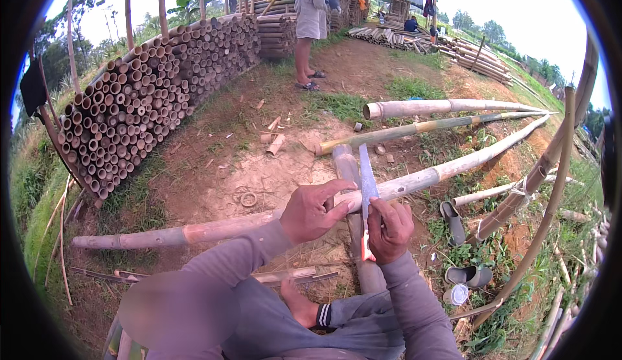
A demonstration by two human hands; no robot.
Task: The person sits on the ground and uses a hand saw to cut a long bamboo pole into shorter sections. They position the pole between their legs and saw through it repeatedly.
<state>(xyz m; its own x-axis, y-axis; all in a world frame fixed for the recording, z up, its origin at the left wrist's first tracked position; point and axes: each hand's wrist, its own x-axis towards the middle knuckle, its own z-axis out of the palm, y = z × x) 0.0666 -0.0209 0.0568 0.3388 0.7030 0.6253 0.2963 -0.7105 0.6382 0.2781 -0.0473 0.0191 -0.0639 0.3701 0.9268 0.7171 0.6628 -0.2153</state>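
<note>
My right hand (389,229) grips the orange handle of a long blade (366,175) that points away from me. My left hand (314,210) rests its fingers against the flat of the blade and on the long bamboo pole (214,229) lying across in front of me. A shorter, thicker bamboo piece (346,166) lies under the pole, pointing away. My bare foot (297,303) shows below my arms.
A tall stack of cut bamboo (142,101) stands to the left. More long poles (447,107) lie ahead on the dirt. Another person (310,23) stands further off. Grey sandals (453,221) and a round lid (459,293) lie at right, beside leaning poles (551,191).
</note>
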